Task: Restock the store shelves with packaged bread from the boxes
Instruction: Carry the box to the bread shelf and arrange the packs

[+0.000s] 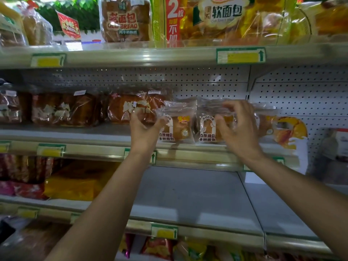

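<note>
The left hand (144,129) holds one small bread pack (176,123) on the middle shelf (94,147); the right hand (238,127) holds another pack (208,127). The shelf below (188,194) is mostly bare (lots left to fill).

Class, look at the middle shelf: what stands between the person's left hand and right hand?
In the head view, two small clear packs of hand-torn bread stand side by side between the left hand and the right hand; each hand touches the pack nearest it.
</note>
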The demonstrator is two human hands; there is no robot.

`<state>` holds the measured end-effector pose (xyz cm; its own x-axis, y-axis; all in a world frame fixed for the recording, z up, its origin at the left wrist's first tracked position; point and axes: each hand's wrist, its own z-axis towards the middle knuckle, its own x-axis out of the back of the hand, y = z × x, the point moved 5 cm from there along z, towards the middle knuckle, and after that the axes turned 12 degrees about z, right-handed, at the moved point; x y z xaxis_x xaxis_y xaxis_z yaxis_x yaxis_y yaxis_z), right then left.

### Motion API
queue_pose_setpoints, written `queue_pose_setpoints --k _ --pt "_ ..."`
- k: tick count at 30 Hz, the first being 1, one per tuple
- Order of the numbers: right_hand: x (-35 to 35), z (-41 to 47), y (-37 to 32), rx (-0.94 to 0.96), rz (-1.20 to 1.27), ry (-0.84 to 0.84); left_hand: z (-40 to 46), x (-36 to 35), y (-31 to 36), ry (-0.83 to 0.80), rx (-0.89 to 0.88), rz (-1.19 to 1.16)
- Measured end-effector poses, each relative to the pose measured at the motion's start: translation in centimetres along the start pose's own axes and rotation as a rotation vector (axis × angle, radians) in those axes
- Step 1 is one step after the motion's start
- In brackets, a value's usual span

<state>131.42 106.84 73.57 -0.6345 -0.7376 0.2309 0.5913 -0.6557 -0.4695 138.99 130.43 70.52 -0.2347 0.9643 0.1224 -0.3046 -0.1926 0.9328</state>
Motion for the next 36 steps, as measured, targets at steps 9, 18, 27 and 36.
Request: queue_pose_setpoints --k 9,18,27,36 --pt "-13.6 -6.8 -7.5 0.327 0.255 -0.371 -5.5 9.9 -7.7 0.112 0.216 -0.2" --pt "-34.0 -18.0 -15.4 0.235 0.584 -0.765 -8.9 29.3 -21.4 0.344 0.558 -0.213" --pt "-56.5 -34.2 -20.1 -0.165 0.655 -1.252 -11.9 50.8 -35.8 0.604 0.849 -0.087" --pt "-70.6 -54.5 -14.7 -0.638 0.424 -1.609 -16.1 58.9 -55.9 0.515 1.168 -0.112"
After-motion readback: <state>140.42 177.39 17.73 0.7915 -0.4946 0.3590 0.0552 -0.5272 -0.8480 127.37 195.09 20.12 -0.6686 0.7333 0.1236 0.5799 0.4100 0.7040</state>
